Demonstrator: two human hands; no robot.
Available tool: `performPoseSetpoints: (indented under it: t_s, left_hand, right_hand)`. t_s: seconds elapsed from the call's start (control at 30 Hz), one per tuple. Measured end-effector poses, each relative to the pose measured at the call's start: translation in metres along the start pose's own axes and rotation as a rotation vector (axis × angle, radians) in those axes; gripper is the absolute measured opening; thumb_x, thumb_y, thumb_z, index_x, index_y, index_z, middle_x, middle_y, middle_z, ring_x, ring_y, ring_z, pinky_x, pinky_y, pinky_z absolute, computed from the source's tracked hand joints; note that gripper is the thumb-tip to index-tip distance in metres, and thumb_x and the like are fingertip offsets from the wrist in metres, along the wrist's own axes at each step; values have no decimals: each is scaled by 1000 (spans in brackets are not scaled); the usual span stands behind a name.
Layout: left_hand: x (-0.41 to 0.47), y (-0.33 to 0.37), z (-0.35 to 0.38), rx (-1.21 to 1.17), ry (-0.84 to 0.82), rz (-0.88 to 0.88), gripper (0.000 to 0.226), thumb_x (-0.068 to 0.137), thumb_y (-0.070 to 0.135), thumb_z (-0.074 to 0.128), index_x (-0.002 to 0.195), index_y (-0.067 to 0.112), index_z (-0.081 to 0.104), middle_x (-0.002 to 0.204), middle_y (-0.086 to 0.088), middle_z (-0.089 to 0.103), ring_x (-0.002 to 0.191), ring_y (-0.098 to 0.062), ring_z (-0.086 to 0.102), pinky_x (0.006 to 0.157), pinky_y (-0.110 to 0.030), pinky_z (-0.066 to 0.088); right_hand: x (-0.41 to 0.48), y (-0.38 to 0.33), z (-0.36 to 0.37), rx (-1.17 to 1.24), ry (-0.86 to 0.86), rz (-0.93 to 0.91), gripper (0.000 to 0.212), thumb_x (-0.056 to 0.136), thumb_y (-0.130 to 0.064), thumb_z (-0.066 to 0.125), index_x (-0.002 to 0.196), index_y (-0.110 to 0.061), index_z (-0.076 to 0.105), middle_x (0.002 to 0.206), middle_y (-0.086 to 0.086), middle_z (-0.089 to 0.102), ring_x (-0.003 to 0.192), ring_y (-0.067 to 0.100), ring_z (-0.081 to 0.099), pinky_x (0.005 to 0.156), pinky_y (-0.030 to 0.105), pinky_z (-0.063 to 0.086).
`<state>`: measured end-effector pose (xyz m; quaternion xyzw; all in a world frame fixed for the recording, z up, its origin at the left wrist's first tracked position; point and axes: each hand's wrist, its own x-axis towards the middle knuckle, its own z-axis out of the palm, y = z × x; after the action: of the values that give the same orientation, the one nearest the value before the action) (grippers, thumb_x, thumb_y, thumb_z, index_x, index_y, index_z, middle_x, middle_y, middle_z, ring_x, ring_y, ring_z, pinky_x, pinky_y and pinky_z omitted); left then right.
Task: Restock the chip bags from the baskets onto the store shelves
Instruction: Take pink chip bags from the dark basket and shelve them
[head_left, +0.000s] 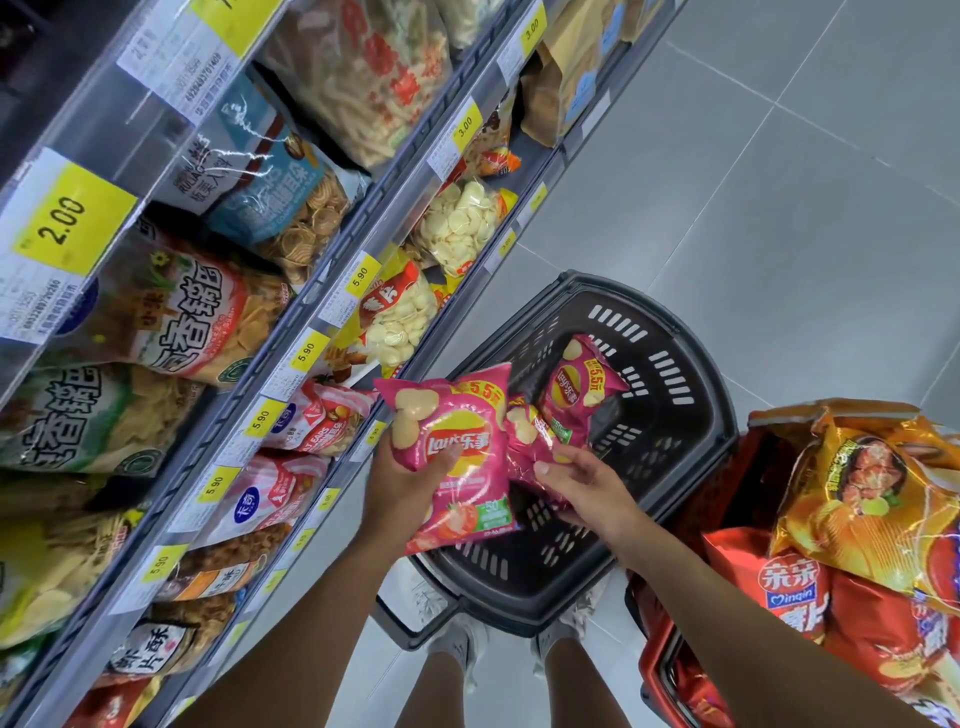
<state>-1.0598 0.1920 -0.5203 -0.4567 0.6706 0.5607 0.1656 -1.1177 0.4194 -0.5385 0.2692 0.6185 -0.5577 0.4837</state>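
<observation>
My left hand (400, 486) grips 1 pink chip bag (457, 415), right hand (587, 491) pinches a 2nd pink bag (527, 439) over the black basket (691, 364).

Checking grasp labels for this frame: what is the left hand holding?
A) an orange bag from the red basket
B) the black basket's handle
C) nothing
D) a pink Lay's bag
D: the left hand grips a pink Lay's bag with its thumb across the front, above the black basket. The right hand holds a second pink bag.
</observation>
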Motion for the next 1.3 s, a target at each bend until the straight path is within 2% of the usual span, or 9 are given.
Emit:
performPoseSetpoints:
  t_s: [0.2, 0.43, 0.57, 0.67, 0.77, 0.93, 1.07, 1.2, 1.3]
  left_hand:
    - [8, -12, -32, 89, 251, 59, 97, 85, 40, 85, 162, 21, 30, 158, -5, 46, 142, -29, 48, 105, -44, 47]
    - [23, -31, -40, -33, 233, 29, 84, 86, 37, 83, 156, 28, 38, 131, 8, 57, 115, -15, 58, 73, -24, 53]
    - [28, -35, -39, -45, 285, 11, 77, 79, 45, 88, 143, 39, 46, 130, 8, 65, 117, -19, 67, 85, -44, 63]
    - [31, -42, -38, -60, 297, 13, 70, 80, 39, 88, 137, 39, 48, 125, 9, 67, 112, -16, 69, 84, -43, 64]
    - [34, -48, -37, -81, 290, 7, 72, 80, 39, 87, 142, 34, 50, 125, 8, 68, 109, -16, 71, 76, -36, 65]
    - [35, -49, -38, -60, 279, -14, 75, 77, 43, 87, 142, 34, 51, 123, 8, 69, 109, -17, 72, 78, -38, 66]
    - [28, -34, -33, 11, 285, 10, 69, 84, 35, 85, 140, 37, 44, 117, 20, 59, 104, -5, 62, 73, -17, 52]
    - [16, -13, -24, 27, 252, 20, 90, 86, 35, 84, 160, 22, 34, 143, 6, 51, 130, -19, 51, 98, -30, 44]
    - [5, 7, -15, -12, 198, 47, 92, 87, 36, 83, 162, 22, 32, 143, 7, 48, 130, -15, 48, 99, -32, 42]
  right_hand:
    - [30, 15, -16, -309, 132, 15, 60, 89, -39, 77, 141, -22, 53, 120, -9, 62, 125, 22, 57, 112, 41, 43]
    - [72, -19, -39, -377, 346, 55, 67, 98, -26, 68, 154, -12, 35, 149, 13, 52, 139, 34, 47, 116, 43, 36]
    - [113, -35, -56, -321, 482, 106, 80, 92, -40, 74, 154, -7, 36, 150, 18, 50, 138, 38, 48, 116, 45, 38]
    - [138, -38, -59, -251, 544, 134, 84, 92, -43, 74, 154, -3, 35, 152, 19, 48, 140, 39, 45, 117, 47, 38]
    - [150, -35, -59, -189, 575, 136, 71, 94, -39, 73, 148, -3, 45, 143, 18, 56, 130, 35, 54, 112, 43, 44]
    - [142, -25, -64, -198, 595, 30, 9, 99, -17, 65, 103, -9, 63, 107, 10, 68, 94, 20, 56, 82, 27, 41]
    - [112, -25, -57, -272, 520, -135, 14, 102, -22, 60, 90, -16, 59, 101, 7, 71, 84, 19, 64, 71, 29, 44]
    - [67, -37, -50, -198, 401, -251, 11, 104, -22, 56, 94, -19, 55, 97, 4, 74, 78, 20, 73, 66, 32, 57]
    - [34, -43, -45, -94, 336, -305, 9, 103, -20, 56, 95, -18, 56, 97, 7, 75, 87, 25, 74, 78, 39, 61]
